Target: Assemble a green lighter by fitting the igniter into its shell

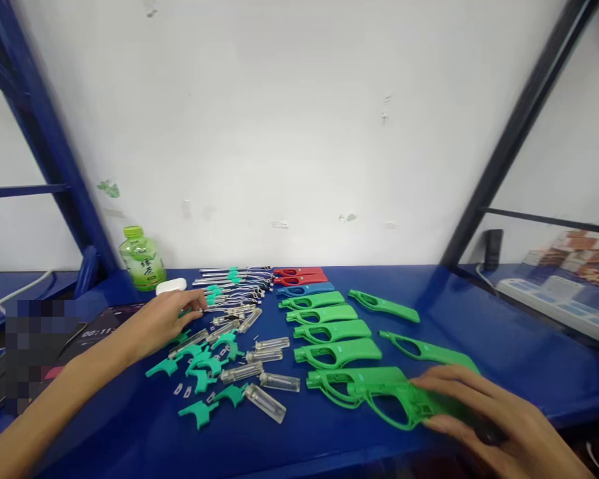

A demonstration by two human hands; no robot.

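Smooth green plastic casings [358,350], clear plastic tubes [265,403], smooth blue tabletop [479,316]

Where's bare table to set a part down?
Widest patch: the blue table between the two slanting green handles and its right edge. Another lies between the nearest clear tubes and the front edge. Crowded: left of centre, where teal pieces, tubes and wires lie by the left hand.

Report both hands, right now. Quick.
Left hand: fingers curled beside the wired rods; cannot tell whether it grips anything.
Right hand: closed, holding a green shell.
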